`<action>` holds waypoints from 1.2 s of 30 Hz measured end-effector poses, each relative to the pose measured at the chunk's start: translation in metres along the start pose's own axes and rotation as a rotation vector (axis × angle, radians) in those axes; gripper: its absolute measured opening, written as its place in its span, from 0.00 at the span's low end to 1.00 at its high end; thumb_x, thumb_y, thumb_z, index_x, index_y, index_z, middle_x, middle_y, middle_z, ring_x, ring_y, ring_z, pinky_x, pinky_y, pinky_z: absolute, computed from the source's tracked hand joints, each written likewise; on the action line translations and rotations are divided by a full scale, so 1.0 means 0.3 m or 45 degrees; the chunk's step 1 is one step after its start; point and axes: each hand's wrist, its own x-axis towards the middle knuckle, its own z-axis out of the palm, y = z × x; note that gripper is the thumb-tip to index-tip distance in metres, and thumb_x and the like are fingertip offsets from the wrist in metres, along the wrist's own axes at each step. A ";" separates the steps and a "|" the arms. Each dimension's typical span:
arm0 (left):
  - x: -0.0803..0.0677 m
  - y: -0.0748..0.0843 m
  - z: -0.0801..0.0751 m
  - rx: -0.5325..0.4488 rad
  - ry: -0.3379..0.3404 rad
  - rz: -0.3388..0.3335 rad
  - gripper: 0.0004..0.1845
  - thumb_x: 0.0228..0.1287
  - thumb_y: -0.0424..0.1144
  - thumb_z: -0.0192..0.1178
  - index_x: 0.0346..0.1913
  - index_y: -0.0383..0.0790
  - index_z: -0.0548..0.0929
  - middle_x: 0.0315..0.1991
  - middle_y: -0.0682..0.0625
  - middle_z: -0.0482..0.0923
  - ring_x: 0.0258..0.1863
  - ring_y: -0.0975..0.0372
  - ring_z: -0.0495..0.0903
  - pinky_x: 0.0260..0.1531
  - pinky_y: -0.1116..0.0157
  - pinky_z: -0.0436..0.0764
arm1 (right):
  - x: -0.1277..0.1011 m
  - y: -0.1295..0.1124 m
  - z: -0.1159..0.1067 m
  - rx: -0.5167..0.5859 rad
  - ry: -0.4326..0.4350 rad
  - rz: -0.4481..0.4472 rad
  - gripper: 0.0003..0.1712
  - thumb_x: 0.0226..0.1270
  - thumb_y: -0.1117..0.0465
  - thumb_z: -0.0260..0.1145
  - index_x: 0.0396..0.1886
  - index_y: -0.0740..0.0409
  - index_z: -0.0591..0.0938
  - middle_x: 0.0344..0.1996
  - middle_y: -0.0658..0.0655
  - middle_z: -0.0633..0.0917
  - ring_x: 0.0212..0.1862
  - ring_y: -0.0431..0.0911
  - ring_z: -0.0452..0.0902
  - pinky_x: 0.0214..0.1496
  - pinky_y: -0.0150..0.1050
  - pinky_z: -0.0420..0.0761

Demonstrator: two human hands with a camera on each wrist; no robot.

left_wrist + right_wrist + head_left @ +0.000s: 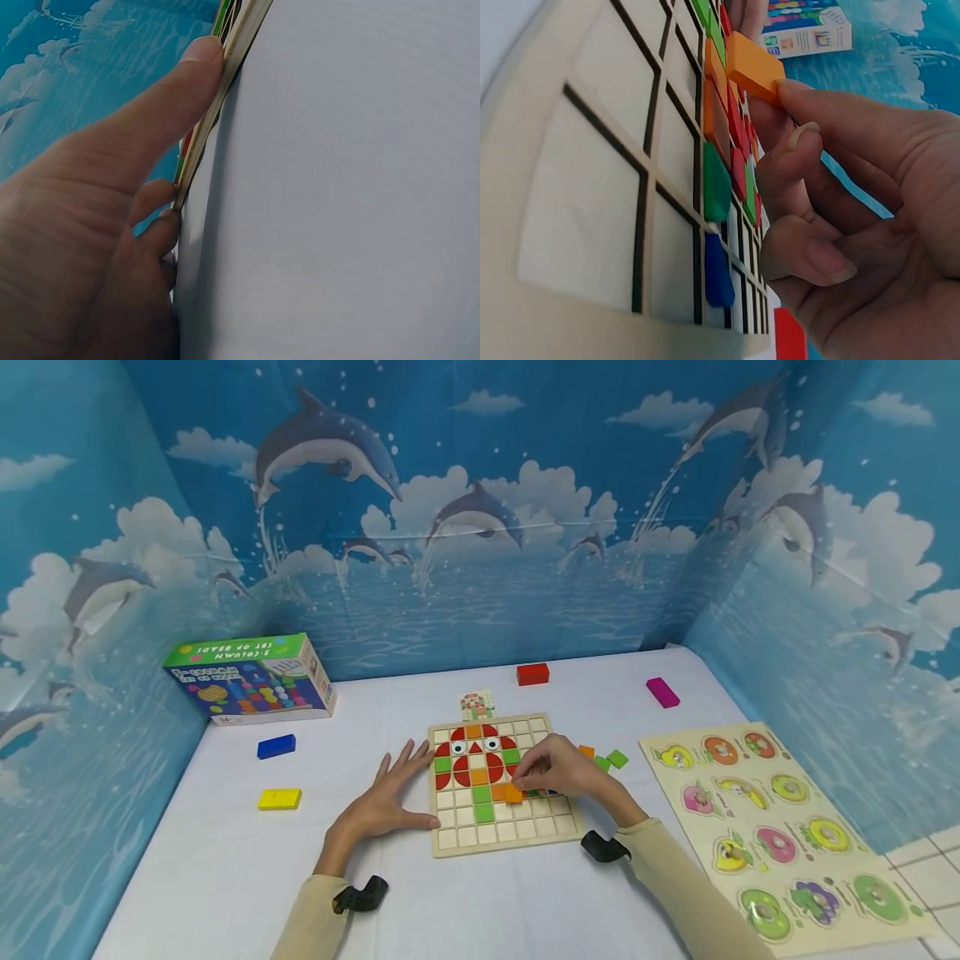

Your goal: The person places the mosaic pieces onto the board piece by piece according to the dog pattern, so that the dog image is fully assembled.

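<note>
A wooden grid board (510, 832) lies on the table, with red, green, white and orange tiles forming an owl-like picture. My left hand (386, 797) rests at its left edge, thumb and fingers extended and touching the frame. Between thumb and finger, my right hand (561, 766) pinches an orange square tile (754, 67) just above the grid. In the right wrist view, a dark green tile (716, 184) and a blue tile (718, 274) sit in cells beyond the placed orange ones. A small pattern card (477, 704) lies behind the board.
Loose green tiles (617, 758) and an orange one lie right of the board. A fruit puzzle sheet (720, 802) covers the right side. A bead-set box (251, 685) stands back left. Blue (277, 747), yellow (280, 799), red (532, 674) and magenta (663, 692) blocks are spread around.
</note>
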 end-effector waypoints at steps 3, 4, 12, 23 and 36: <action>-0.001 0.003 0.000 0.003 -0.002 0.000 0.63 0.53 0.52 0.85 0.88 0.49 0.58 0.89 0.53 0.44 0.89 0.53 0.31 0.85 0.44 0.27 | 0.001 -0.005 0.018 0.009 -0.028 -0.032 0.03 0.66 0.69 0.79 0.38 0.62 0.94 0.32 0.52 0.93 0.28 0.40 0.81 0.32 0.30 0.85; -0.002 0.003 0.001 0.004 -0.002 -0.001 0.63 0.53 0.52 0.85 0.88 0.48 0.58 0.89 0.53 0.44 0.89 0.53 0.31 0.85 0.44 0.27 | 0.001 -0.005 0.024 0.010 -0.036 -0.034 0.03 0.65 0.69 0.79 0.38 0.61 0.94 0.32 0.51 0.93 0.28 0.40 0.81 0.33 0.30 0.85; -0.008 -0.001 0.008 0.015 0.000 -0.013 0.63 0.53 0.52 0.85 0.88 0.50 0.58 0.89 0.55 0.44 0.89 0.55 0.31 0.86 0.46 0.27 | 0.010 -0.011 0.067 -0.036 -0.066 -0.041 0.02 0.62 0.68 0.82 0.34 0.60 0.95 0.28 0.47 0.91 0.28 0.38 0.83 0.34 0.31 0.87; -0.007 0.006 0.010 0.005 0.011 0.006 0.63 0.53 0.52 0.85 0.87 0.46 0.59 0.89 0.51 0.45 0.89 0.51 0.32 0.85 0.43 0.27 | 0.004 -0.037 0.103 -0.144 -0.029 -0.094 0.05 0.61 0.70 0.82 0.30 0.57 0.95 0.28 0.47 0.91 0.29 0.36 0.80 0.33 0.30 0.86; 0.000 0.003 0.006 0.020 0.021 0.016 0.62 0.53 0.51 0.85 0.87 0.45 0.59 0.89 0.50 0.45 0.89 0.50 0.32 0.85 0.42 0.27 | 0.011 -0.044 0.114 -0.221 -0.064 -0.090 0.09 0.57 0.64 0.86 0.35 0.55 0.93 0.26 0.43 0.85 0.29 0.36 0.76 0.31 0.30 0.82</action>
